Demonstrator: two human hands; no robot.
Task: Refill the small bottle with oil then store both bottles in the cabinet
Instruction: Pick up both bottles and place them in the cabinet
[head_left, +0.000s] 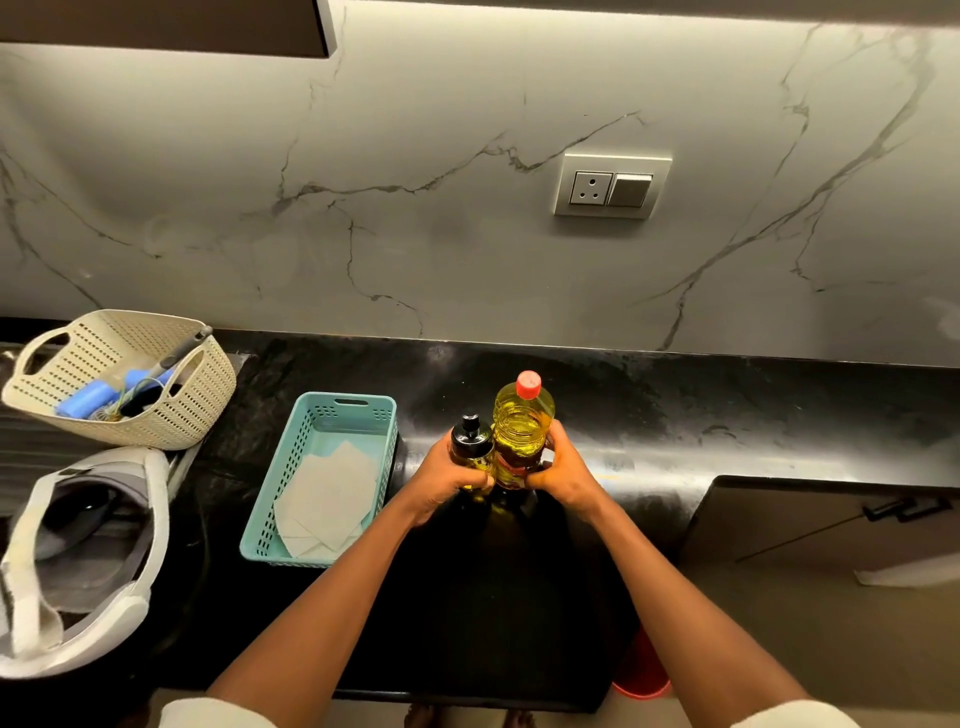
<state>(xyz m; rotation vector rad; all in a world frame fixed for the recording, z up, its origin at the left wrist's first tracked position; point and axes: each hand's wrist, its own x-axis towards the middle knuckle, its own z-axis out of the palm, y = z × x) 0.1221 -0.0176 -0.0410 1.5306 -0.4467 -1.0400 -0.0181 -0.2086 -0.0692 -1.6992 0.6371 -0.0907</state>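
Fingers of the left hand (447, 475) wrap the capped small bottle (470, 441), right hand (558, 475) the red-capped oil bottle (522, 426), both upright mid-surface (727, 410), so storing seemingly remains.

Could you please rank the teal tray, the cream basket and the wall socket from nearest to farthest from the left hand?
From the left hand:
1. Teal tray, just to its left on the counter.
2. Cream basket, farther left, near the wall.
3. Wall socket, up on the marble wall.
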